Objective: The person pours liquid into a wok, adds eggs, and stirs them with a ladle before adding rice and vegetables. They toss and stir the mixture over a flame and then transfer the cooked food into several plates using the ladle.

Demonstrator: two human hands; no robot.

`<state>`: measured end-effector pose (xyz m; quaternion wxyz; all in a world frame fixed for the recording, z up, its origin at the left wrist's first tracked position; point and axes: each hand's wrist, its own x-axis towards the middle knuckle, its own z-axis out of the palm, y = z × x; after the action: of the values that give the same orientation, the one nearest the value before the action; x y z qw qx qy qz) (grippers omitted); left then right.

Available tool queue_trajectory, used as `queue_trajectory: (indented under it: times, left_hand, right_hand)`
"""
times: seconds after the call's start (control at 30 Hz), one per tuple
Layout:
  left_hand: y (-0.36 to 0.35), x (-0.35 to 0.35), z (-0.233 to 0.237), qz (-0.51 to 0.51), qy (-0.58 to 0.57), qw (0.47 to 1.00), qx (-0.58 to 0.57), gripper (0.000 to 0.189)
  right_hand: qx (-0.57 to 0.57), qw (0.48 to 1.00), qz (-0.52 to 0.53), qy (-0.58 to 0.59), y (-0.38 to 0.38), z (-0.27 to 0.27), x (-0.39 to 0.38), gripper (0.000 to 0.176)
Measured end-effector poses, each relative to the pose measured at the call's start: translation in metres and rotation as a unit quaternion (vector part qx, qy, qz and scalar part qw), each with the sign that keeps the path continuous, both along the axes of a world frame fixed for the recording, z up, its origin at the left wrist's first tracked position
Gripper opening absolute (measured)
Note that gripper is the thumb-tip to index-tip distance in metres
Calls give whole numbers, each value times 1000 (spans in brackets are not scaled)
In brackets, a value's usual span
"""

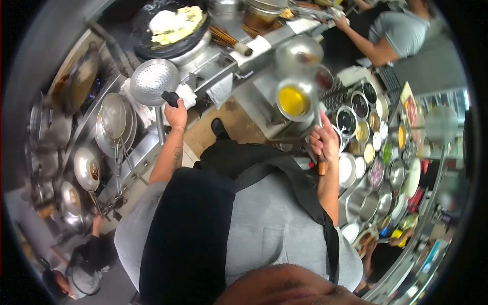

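My left hand [176, 114] is at a dark cloth or grip beside the handle of a perforated strainer ladle [154, 81]; its fingers are closed on the black handle of something near the large wok [170, 38]. In that wok lie white and yellow egg-like food [175, 24]. My right hand [324, 138] is wrapped round the wooden-ended handle of a ladle. The ladle's upper end reaches toward a steel bowl of yellow liquid [293, 100], where blur hides its head.
Woks and a mesh strainer [113, 116] stand on the range at left. Several ingredient containers [347, 122] line the right counter. Co-workers are at upper right [401, 35], lower left [84, 274] and lower right. A bundle of sticks [231, 40] lies near the wok.
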<state>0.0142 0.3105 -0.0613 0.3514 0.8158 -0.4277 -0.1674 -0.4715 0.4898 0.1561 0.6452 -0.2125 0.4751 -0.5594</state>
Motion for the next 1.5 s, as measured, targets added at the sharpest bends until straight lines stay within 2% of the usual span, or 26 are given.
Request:
queue_trajectory:
  times: [0.07, 0.1, 0.17, 0.23, 0.37, 0.43, 0.5, 0.57, 0.63, 0.67, 0.7, 0.77, 0.83, 0.9, 0.97, 1.0, 1.03, 1.13, 1.2, 1.27, 1.3, 1.33, 1.37, 1.43, 1.47, 1.5]
  left_hand:
    - [-25, 15, -12, 15, 40, 999, 11, 61]
    - [-24, 16, -7, 36, 12, 999, 30, 57]
    - [-33, 21, 5, 67, -8, 997, 43, 53]
    - [-39, 29, 8, 25, -20, 998, 62, 48]
    - [-47, 41, 5, 4, 18, 997, 71, 55]
    - [-51, 45, 14, 5, 48, 995, 89, 58]
    - [-52, 49, 16, 2, 72, 991, 111, 62]
    - [-53, 52, 15, -9, 96, 991, 87, 63]
    - [-56, 53, 12, 1, 100, 991, 89, 62]
    - [-57, 53, 12, -3, 99, 990, 102, 61]
    - [-57, 53, 12, -9, 97, 989, 115, 60]
    - [-51, 54, 14, -17, 100, 987, 126, 59]
    - [-63, 55, 15, -17, 99, 988, 118, 58]
    - [-59, 48, 15, -2, 76, 989, 128, 60]
    - [-59, 43, 0, 19, 54, 991, 119, 66]
    - [-63, 43, 2, 21, 56, 987, 146, 70]
    - [-64, 41, -3, 24, 27, 989, 142, 68]
    - [-76, 40, 7, 33, 48, 979, 196, 66]
    - [-70, 47, -2, 32, 156, 968, 193, 64]
    - [-25, 52, -47, 69, 169, 974, 136, 61]
    - [-23, 52, -62, 94, 184, 976, 74, 58]
    - [-33, 48, -37, 105, 178, 975, 76, 58]
    - [-45, 40, 14, 156, 244, 954, 73, 54]
    - [-50, 30, 72, 271, 314, 902, 124, 42]
    - [-40, 28, 71, 308, 359, 876, 89, 39]
    - [-31, 28, 67, 343, 401, 848, 48, 36]
  right_hand:
    - [-6, 997, 72, 10, -72, 0, 30, 66]
    - [-12, 996, 89, 15, -111, 10, 54, 79]
    - [8, 991, 121, 56, -180, 27, 102, 79]
    - [-32, 971, 209, 111, -248, 32, 139, 79]
    - [-97, 899, 267, 333, -350, 57, 208, 70]
    - [-138, 846, 256, 446, -377, 92, 239, 65]
    - [-413, 677, 149, 591, -428, 54, 235, 59]
    - [-226, 741, 256, 579, -436, 83, 257, 57]
    - [-316, 564, 253, 720, -467, 37, 261, 64]
    - [-130, 545, 366, 743, -470, 31, 277, 72]
    - [-125, 545, 368, 743, -481, 10, 274, 72]
    - [-112, 438, 439, 776, -505, -70, 254, 75]
    - [-322, 428, 338, 774, -532, -121, 221, 70]
    - [-329, 430, 363, 758, -556, -114, 210, 63]
    - [-408, 436, 178, 782, -590, -79, 228, 61]
    - [-371, 488, 175, 770, -630, -85, 229, 67]
    - [-356, 474, 140, 793, -669, -89, 234, 64]
    - [-368, 498, 76, 782, -802, -139, 234, 69]
    - [-191, 475, 123, 850, -876, -164, 235, 73]
    - [-51, 465, 164, 869, -932, -169, 221, 76]
    - [-23, 484, 77, 871, -947, -174, 220, 69]
    - [8, 500, -6, 866, -956, -184, 218, 63]
    - [2, 504, 4, 864, -980, -192, 217, 63]
    - [16, 438, 306, 845, -1028, -225, 204, 46]
    - [-122, 355, 289, 880, -1041, -255, 200, 37]
    - [-130, 356, 296, 877, -1034, -247, 209, 37]
